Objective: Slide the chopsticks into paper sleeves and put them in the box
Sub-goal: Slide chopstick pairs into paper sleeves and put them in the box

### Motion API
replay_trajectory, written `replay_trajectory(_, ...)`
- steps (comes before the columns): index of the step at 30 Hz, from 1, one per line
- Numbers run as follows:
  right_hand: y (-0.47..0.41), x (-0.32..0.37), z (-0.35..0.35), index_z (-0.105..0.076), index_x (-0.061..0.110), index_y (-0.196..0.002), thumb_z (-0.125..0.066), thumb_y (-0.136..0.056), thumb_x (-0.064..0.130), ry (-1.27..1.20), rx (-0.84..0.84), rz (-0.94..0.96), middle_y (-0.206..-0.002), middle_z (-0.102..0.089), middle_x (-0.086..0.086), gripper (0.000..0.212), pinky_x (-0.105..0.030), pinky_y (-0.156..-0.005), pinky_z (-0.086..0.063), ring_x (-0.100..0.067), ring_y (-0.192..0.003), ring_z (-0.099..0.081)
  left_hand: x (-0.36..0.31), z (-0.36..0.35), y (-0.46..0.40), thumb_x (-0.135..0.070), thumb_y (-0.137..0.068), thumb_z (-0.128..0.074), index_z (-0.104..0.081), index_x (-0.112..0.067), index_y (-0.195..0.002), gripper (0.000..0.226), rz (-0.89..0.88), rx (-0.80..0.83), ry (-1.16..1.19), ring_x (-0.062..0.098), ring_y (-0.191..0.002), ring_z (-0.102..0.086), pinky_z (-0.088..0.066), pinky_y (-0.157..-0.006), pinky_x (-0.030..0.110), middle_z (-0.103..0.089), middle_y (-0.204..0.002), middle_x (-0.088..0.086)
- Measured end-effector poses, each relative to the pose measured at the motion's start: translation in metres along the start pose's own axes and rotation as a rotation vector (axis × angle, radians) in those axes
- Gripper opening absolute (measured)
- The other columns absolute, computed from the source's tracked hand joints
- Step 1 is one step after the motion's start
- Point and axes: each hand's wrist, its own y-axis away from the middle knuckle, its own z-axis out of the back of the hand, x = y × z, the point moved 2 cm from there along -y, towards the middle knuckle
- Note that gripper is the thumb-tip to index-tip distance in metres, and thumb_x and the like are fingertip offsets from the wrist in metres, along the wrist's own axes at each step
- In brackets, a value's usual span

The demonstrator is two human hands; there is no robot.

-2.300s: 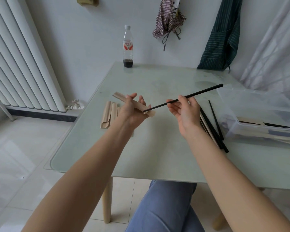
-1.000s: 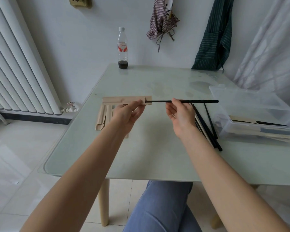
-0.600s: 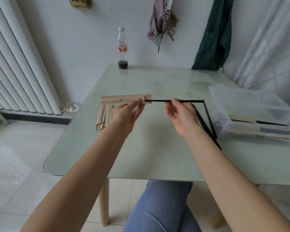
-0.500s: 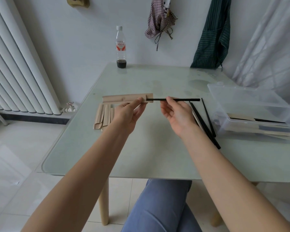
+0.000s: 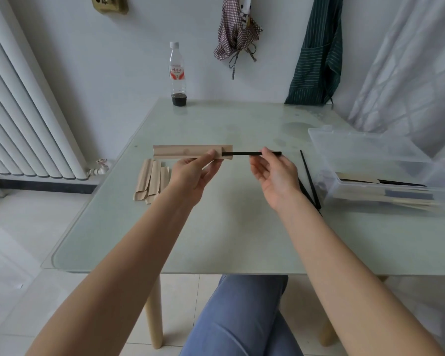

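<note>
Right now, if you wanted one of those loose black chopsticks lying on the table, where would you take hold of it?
Probably at the far end of the thin loose black chopstick, coming from above. It lies flat on the pale glass table, so only a fingertip pinch fits. Its near end runs behind the right hand's wrist, beside the clear plastic box.

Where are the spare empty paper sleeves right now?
The spare sleeves lie on the glass table, left of centre, just below the sleeve held in the left hand.

Bare table (image 5: 242, 227) between both forearms
</note>
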Motion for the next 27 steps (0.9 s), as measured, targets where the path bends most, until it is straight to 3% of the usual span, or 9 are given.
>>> replay_trajectory(5,-0.004,-0.001,0.019,-0.056,0.007,-0.083,-0.05,-0.096,0.014,0.213,-0.032,0.019,-0.073,-0.062,-0.008,0.016,-0.02,-0.061,-0.054,-0.014,-0.065,-0.062,0.01,0.0,-0.005,-0.003,-0.093,-0.055,-0.059,0.004,-0.087,0.01,0.016,-0.033,-0.004,0.018,-0.069,-0.072,-0.059,-0.07,0.021,-0.067,-0.092,0.014)
replay_trajectory(9,-0.019,0.003,0.042,-0.062,-0.002,-0.086,-0.046,-0.097,0.023,0.886,-0.154,0.301,-0.072,-0.063,-0.008,0.031,-0.038,-0.076,-0.053,-0.023,-0.071,-0.061,0.014,0.0,-0.009,-0.002,-0.093,-0.054,-0.057,0.001,-0.082,0.012,0.024,-0.098,-0.058,0.016,-0.063,-0.07,-0.059,-0.069,0.023,-0.066,-0.086,0.012)
replay_trajectory(11,-0.026,0.007,0.051,-0.063,-0.006,-0.087,-0.044,-0.097,0.02,1.163,-0.179,0.382,-0.08,-0.066,-0.015,0.033,-0.041,-0.076,-0.05,-0.031,-0.079,-0.062,0.016,0.002,-0.011,-0.002,-0.093,-0.052,-0.055,-0.003,-0.08,0.013,0.04,-0.143,-0.101,0.015,-0.06,-0.069,-0.059,-0.067,0.024,-0.065,-0.081,0.01)
replay_trajectory(15,-0.037,0.006,0.059,-0.061,0.002,-0.104,-0.049,-0.093,0.007,1.785,-0.138,0.238,-0.111,-0.061,-0.017,0.017,-0.035,-0.076,-0.045,-0.034,-0.103,-0.056,0.017,0.008,-0.014,-0.005,-0.092,-0.054,-0.055,-0.008,-0.082,0.011,0.063,-0.198,-0.218,0.016,-0.068,-0.068,-0.055,-0.071,0.029,-0.066,-0.079,0.005)
replay_trajectory(18,-0.035,0.006,0.053,-0.056,-0.001,-0.113,-0.046,-0.093,-0.001,1.924,-0.123,0.114,-0.116,-0.058,-0.019,0.022,-0.035,-0.073,-0.044,-0.036,-0.105,-0.057,0.019,0.009,-0.015,-0.006,-0.091,-0.055,-0.057,-0.009,-0.082,0.01,0.063,-0.182,-0.243,0.018,-0.075,-0.067,-0.054,-0.074,0.029,-0.066,-0.081,0.005)
replay_trajectory(27,-0.031,0.009,0.037,-0.047,-0.005,-0.129,-0.038,-0.092,-0.007,2.078,-0.05,-0.044,-0.131,-0.048,-0.023,0.038,-0.036,-0.094,-0.044,-0.033,-0.12,-0.049,0.017,0.011,-0.017,-0.006,-0.092,-0.055,-0.057,-0.007,-0.086,0.007,0.069,-0.173,-0.233,0.019,-0.074,-0.066,-0.054,-0.071,0.029,-0.065,-0.082,0.005)
